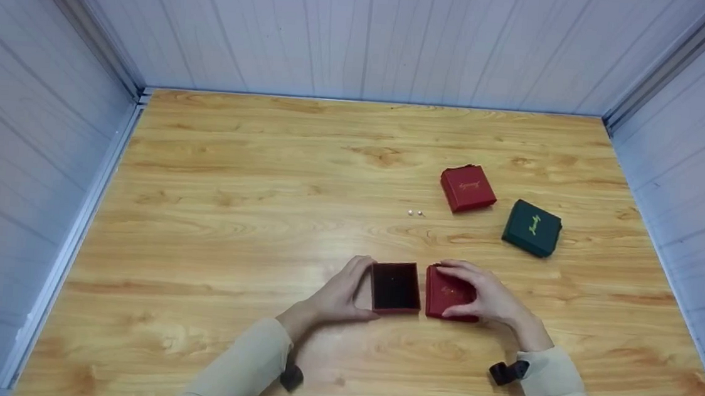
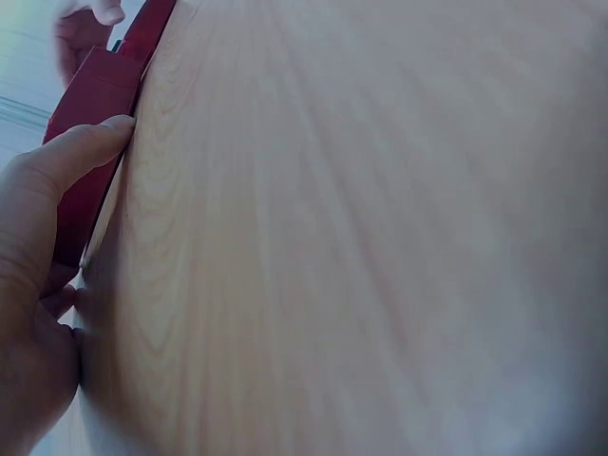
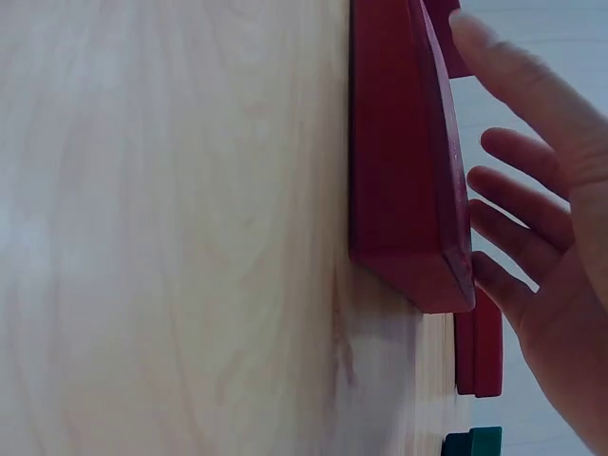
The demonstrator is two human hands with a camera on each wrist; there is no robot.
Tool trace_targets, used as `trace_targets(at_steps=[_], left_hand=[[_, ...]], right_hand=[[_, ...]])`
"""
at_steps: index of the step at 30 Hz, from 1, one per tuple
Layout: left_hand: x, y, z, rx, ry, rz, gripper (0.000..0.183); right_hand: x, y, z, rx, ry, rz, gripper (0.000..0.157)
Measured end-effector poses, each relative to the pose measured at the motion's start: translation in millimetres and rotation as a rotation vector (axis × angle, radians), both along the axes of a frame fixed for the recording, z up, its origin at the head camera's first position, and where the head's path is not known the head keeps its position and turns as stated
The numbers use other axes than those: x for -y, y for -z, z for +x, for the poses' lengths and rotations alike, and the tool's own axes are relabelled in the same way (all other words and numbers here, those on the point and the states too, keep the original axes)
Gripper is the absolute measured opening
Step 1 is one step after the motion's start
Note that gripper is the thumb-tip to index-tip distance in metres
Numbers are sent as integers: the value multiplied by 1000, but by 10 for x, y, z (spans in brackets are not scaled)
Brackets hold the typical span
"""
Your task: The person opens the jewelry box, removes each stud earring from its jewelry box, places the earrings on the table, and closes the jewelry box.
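Note:
An open red jewelry box (image 1: 395, 313) with a black lining sits near the table's front. My left hand (image 1: 340, 293) holds it from the left, thumb at the near side, fingers at the far corner. Its red wall (image 2: 100, 90) shows beside my thumb in the left wrist view. Just right of it lies a red lid (image 1: 437, 302) with faint gold lettering. My right hand (image 1: 490, 299) arches over the lid's right side with thumb and fingers spread. In the right wrist view those fingers stand apart along its top edge; firm contact cannot be told.
Two small pearl-like studs (image 1: 415, 213) lie on the wooden table (image 1: 234, 182) beyond the open box. A closed red box (image 1: 468, 188) and a dark green box (image 1: 532, 228) with gold lettering stand at the right. Pale panels (image 1: 365, 35) wall the table's back and sides.

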State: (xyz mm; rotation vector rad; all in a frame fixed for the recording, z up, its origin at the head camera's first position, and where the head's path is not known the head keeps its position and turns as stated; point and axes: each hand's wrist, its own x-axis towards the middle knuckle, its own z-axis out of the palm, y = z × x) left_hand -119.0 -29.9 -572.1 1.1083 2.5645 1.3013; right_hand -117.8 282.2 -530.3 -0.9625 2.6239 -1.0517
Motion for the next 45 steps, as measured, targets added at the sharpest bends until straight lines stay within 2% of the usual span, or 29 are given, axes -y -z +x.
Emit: trace_targets(at_steps=[6,15,24,36,45], left_hand=[[2,-12,2,17,-8,-18,87],[3,-8,6,14,-3,-7,87],[0,-6,12,22,-6,-17,86],[8,1,6,29,-10,-18,88],[3,2,6,26,-3,-5,86]], right_hand=[[16,5,1,24,-15,12,76],[2,52,-2,-26,-43,70,86],[-1,95,-11,-82,-62,70,89],[4,71,3,2,-19,101,89],[10,62,2,6,-22,102,85]])
